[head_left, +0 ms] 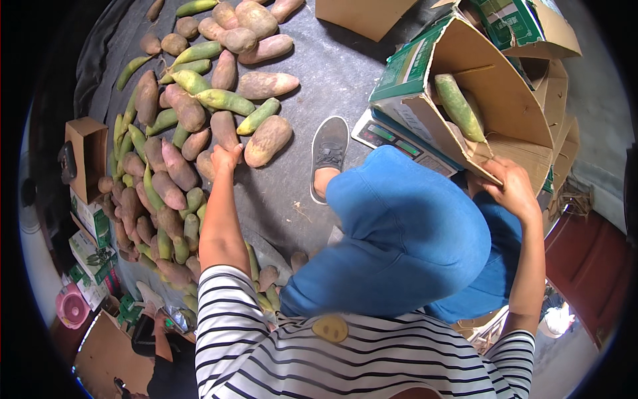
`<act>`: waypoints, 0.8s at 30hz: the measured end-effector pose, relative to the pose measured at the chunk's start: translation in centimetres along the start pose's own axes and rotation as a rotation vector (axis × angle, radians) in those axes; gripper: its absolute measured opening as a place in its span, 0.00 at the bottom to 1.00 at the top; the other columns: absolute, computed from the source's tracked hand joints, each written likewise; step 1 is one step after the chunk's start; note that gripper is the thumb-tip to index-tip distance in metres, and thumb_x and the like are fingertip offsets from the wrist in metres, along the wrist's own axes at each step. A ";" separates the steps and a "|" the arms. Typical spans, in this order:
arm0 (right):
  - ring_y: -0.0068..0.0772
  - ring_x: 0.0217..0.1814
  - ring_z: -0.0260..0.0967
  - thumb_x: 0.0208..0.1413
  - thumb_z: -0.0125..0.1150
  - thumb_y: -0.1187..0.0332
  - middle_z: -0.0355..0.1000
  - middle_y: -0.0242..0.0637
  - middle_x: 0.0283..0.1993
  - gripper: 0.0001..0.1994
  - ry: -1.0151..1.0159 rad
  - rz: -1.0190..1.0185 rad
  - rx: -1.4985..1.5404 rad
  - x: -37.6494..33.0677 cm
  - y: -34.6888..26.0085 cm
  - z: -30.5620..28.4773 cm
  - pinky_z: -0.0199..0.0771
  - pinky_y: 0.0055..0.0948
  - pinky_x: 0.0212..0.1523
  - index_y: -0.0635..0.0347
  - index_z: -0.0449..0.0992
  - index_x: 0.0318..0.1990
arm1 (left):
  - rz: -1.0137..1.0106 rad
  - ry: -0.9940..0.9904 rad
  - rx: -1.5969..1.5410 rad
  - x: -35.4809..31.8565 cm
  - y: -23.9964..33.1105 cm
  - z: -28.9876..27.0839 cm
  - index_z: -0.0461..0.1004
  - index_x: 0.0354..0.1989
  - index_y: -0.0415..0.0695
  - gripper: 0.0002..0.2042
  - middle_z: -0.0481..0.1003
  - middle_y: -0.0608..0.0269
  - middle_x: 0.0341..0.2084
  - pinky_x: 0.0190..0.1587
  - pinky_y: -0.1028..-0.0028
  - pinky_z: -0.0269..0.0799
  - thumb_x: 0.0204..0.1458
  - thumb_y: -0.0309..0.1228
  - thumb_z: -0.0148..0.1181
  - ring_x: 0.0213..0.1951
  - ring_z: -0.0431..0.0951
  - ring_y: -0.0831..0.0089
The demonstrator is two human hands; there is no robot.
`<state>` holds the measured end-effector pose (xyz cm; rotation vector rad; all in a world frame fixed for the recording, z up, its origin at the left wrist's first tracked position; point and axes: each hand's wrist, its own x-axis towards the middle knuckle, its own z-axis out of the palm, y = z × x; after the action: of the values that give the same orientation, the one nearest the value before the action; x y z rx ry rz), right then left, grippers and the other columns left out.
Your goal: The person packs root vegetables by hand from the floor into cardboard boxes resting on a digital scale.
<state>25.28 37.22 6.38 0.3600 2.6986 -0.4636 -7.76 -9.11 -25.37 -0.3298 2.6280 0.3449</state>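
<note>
Bright, even daylight fills the scene, with only soft shadows under the fruit (pixel 199 120) and beside the shoe (pixel 329 149). Focus is sharp at centre. Fisheye bending grows toward the black, vignetted rim, where details smear slightly.

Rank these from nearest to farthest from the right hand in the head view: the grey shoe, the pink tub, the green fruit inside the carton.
From the right hand, gripping the carton's flap:
1. Green fruit inside the carton, just above the hand.
2. Grey shoe, to its left on the dark mat.
3. Pink tub, far across at the lower left edge.
</note>
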 end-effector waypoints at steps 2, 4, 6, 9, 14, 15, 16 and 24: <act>0.47 0.37 0.68 0.40 0.63 0.69 0.70 0.41 0.31 0.11 -0.013 0.030 0.001 0.0 0.0 0.0 0.68 0.40 0.36 0.56 0.73 0.35 | -0.009 -0.058 -0.027 0.5 -0.2 0.4 0.65 0.51 0.33 0.37 0.71 0.41 0.44 0.52 0.63 0.66 0.36 0.48 0.68 0.49 0.71 0.50; 0.46 0.38 0.68 0.41 0.63 0.68 0.70 0.40 0.32 0.11 -0.049 0.059 -0.007 -0.1 0.2 0.0 0.68 0.40 0.37 0.56 0.73 0.35 | 0.029 0.008 -0.083 0.4 -0.8 0.5 0.67 0.48 0.34 0.36 0.73 0.45 0.40 0.50 0.64 0.68 0.36 0.50 0.67 0.46 0.73 0.53; 0.46 0.38 0.68 0.42 0.63 0.67 0.70 0.40 0.32 0.11 -0.014 0.025 0.018 0.1 0.7 0.1 0.68 0.40 0.37 0.55 0.73 0.35 | -0.060 -0.106 -0.381 -0.2 -1.1 -0.1 0.69 0.46 0.36 0.33 0.74 0.51 0.35 0.45 0.67 0.70 0.38 0.52 0.66 0.40 0.75 0.61; 0.47 0.39 0.68 0.40 0.63 0.68 0.71 0.39 0.33 0.12 -0.030 0.021 0.030 -0.5 1.4 0.1 0.68 0.41 0.38 0.56 0.73 0.35 | -0.272 -0.295 -1.206 -3.5 -0.2 -1.3 0.69 0.46 0.39 0.26 0.73 0.60 0.35 0.39 0.72 0.71 0.46 0.47 0.62 0.34 0.74 0.71; 0.46 0.39 0.69 0.41 0.64 0.66 0.71 0.39 0.32 0.11 0.008 0.013 0.029 -0.8 2.0 0.4 0.68 0.41 0.38 0.55 0.74 0.35 | 0.198 -0.406 -1.150 -14.4 4.8 -6.1 0.65 0.50 0.39 0.23 0.72 0.59 0.37 0.35 0.73 0.69 0.52 0.42 0.56 0.34 0.73 0.71; 0.45 0.38 0.69 0.41 0.64 0.66 0.71 0.39 0.32 0.11 -0.024 0.008 0.018 -0.9 2.2 0.5 0.68 0.41 0.38 0.55 0.74 0.35 | 0.274 -0.364 -1.128 -17.0 6.5 -7.3 0.64 0.51 0.38 0.23 0.72 0.59 0.37 0.35 0.73 0.69 0.52 0.42 0.56 0.33 0.73 0.70; 0.45 0.38 0.69 0.42 0.63 0.65 0.71 0.40 0.31 0.11 -0.018 0.008 -0.007 -1.0 2.3 0.7 0.69 0.41 0.37 0.55 0.74 0.34 | 0.486 -0.411 -1.110 -19.1 8.5 -8.8 0.63 0.52 0.37 0.26 0.72 0.58 0.37 0.36 0.74 0.68 0.50 0.42 0.57 0.34 0.73 0.71; 0.46 0.36 0.70 0.43 0.64 0.62 0.70 0.42 0.28 0.11 0.049 -0.036 -0.008 -1.3 2.9 1.4 0.69 0.42 0.36 0.58 0.73 0.31 | 1.469 -0.202 -0.463 -30.8 27.0 -16.4 0.65 0.52 0.37 0.27 0.70 0.53 0.42 0.49 0.65 0.66 0.40 0.32 0.62 0.44 0.71 0.60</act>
<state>27.76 39.13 4.94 0.3256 2.7579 -0.4592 4.25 16.70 8.36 1.4724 2.0582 1.3101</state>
